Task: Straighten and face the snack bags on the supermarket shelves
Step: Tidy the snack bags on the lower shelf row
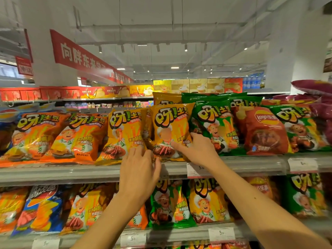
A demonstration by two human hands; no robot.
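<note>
Upper shelf runs across frame centre, packed with snack bags; lower shelf below, equally full. Yellow bag stands mid-frame at the shelf lip, leaning slightly left. Right hand presses its lower right, fingers spread straight. Left hand, fingers loosely straight, touches the bottom left edge. Best: square the base to the lip, push evenly from both sides, logo forward.

Upper shelf: right hand on lower right of an upright snack bag; left hand just left, at its lower left corner. Neighbouring bag left of left hand. Chef bag right of right hand, crisp bag beyond. Lower shelf under both forearms.
</note>
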